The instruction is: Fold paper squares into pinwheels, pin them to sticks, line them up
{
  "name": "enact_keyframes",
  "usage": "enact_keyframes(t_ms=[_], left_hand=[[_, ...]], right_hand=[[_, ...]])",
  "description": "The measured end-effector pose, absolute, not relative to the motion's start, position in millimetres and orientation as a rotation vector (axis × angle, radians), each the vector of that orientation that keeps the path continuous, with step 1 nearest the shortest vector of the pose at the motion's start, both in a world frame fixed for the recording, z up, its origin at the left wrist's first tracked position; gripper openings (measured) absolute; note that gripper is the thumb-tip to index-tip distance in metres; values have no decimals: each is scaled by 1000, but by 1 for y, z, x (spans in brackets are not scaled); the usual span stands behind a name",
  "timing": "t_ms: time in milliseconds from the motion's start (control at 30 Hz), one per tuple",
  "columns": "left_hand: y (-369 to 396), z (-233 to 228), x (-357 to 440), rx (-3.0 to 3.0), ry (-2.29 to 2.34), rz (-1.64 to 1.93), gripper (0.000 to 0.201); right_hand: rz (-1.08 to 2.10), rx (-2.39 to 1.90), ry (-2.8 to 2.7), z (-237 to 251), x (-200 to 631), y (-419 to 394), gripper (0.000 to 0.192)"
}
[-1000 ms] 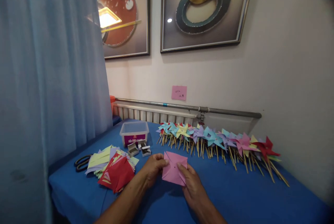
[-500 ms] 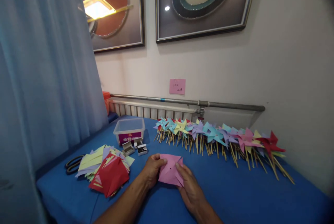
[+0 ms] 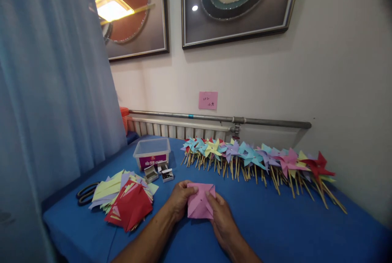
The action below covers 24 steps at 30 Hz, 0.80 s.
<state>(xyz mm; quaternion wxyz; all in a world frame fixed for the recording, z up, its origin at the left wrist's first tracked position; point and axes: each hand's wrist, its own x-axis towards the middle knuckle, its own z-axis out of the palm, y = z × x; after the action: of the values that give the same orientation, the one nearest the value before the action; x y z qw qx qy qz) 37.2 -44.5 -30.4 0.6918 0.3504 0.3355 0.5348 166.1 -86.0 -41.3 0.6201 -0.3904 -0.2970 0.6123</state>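
Note:
A pink paper square (image 3: 200, 208) is held between my two hands above the blue-covered table. It has slits running in from its corners and a small dark hole or dot at its middle. My left hand (image 3: 180, 198) pinches its left edge, thumb on top. On the right side, my right hand (image 3: 221, 214) grips it with the thumb laid on the upper right part. The fingers beneath the paper are hidden. Left of my hands lies a pile of cut paper squares, a red sheet (image 3: 132, 206) on top and pale yellow sheets (image 3: 107, 187) behind.
Scissors with black handles (image 3: 87, 193) lie partly under the pile. A clear plastic tub (image 3: 152, 148) stands behind small open boxes (image 3: 167, 175), one holding dark pins or tacks. Finished paper pinwheels (image 3: 252, 154) on sticks line the table's back right. A blue curtain (image 3: 61, 75) hangs at left.
The pink paper has turned slightly in my hands and now sits squarer to me. Both hands keep their grip on it. The camera view has shifted a little.

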Motion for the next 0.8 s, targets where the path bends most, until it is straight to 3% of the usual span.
enact_keyframes(t_ms=[200, 433, 800], left_hand=[[-43, -33, 38, 781, 764, 1188, 40], [-44, -33, 38, 835, 785, 1166, 37], [-47, -28, 40, 892, 885, 1166, 23]], right_hand=[[1458, -932, -599, -31, 170, -87, 52], [1433, -927, -647, -25, 170, -92, 42], [1399, -872, -681, -42, 168, -80, 53]])
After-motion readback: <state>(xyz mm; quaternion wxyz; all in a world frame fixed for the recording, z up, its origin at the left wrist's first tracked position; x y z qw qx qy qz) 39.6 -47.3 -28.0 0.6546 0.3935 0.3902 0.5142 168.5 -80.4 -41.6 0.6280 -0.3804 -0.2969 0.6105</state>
